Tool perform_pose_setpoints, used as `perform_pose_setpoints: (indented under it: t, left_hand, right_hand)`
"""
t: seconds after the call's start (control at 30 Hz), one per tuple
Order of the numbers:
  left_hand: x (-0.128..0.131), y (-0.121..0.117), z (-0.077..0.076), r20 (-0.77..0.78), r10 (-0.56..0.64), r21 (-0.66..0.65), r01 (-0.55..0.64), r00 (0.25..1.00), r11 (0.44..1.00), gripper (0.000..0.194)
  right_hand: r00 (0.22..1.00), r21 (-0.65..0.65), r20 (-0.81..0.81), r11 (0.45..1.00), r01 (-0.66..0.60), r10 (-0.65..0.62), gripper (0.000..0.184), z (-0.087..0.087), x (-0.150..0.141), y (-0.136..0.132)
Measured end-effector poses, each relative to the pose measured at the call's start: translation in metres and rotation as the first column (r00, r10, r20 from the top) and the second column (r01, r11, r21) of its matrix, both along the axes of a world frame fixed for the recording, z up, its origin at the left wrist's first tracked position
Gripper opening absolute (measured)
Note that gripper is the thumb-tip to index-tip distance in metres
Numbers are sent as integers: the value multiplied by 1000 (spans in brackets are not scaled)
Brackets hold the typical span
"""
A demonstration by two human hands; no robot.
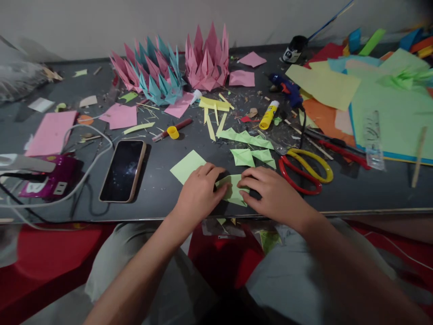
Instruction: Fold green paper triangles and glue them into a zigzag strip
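Note:
A piece of light green paper [232,191], seemingly folded, lies at the table's front edge between my two hands. My left hand [202,184] holds its left side, thumb on top and fingers curled. At its right side, my right hand [267,192] grips with curled fingers and thumb; the fingertips partly cover the paper. A flat light green square [188,166] rests just beyond my left hand. Two folded green pieces [242,157] sit beyond the held paper, with a jagged folded green strip [246,138] behind them.
Scissors [304,174] with red and yellow handles lie right of my right hand. A phone [123,171] and a purple power strip [54,178] with cables are left. Behind are a glue stick [269,115], glue gun [287,89], pink folded crown [207,63] and coloured sheets [389,108].

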State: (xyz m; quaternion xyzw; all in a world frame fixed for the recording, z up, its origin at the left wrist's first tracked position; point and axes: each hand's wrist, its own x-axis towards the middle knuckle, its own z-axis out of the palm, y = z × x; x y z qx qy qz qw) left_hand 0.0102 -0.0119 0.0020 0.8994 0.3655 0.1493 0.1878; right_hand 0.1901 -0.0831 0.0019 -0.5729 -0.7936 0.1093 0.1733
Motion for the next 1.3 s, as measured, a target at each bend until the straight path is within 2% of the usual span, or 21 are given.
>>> perform_pose_setpoints:
  t: [0.07, 0.23, 0.3, 0.37, 0.47, 0.63, 0.77, 1.03, 1.3]
  left_hand:
    - [-2, -2, 2, 21, 34, -59, -33, 999, 998, 15]
    - [-3, -9, 9, 16, 100, -191, -95, 995, 977, 11]
    - [-3, -10, 11, -2, 108, -214, -105, 994, 971, 11]
    - [-3, -9, 11, 26, 117, -186, -110, 993, 976, 11]
    - [-5, -3, 10, 127, 95, -69, -87, 987, 994, 12]
    - [-8, 4, 5, 179, -63, 58, 53, 982, 997, 14]
    - [-8, 4, 0, 175, -172, 135, 149, 970, 980, 17]
    - [-7, 2, 1, 163, -178, 151, 154, 970, 976, 17]
    - [-14, -5, -2, 116, -265, 220, 235, 957, 947, 14]
  right_hand:
    - [1000, 37, 22, 999, 7, -8, 17, 2, 1, 0]
    - [998, 260, -15, 964, 57, -56, 25, 9, -10, -8]
    - [1000, 258, 17, 966, 21, -26, 33, 9, -19, -11]
    - [997, 212, 75, 977, -3, -13, 30, 7, -26, -13]
    - [992, 165, 130, 986, -25, 3, 22, 3, -29, -12]
    - [986, 151, 163, 987, -54, 29, 23, 0, -21, -10]
    - [984, 216, 175, 976, -19, -20, 21, -2, -20, -9]
    - [975, 283, 196, 958, 42, -101, 14, -4, -25, -6]
    - [989, 331, 138, 939, -88, 44, 15, -1, -10, -13]
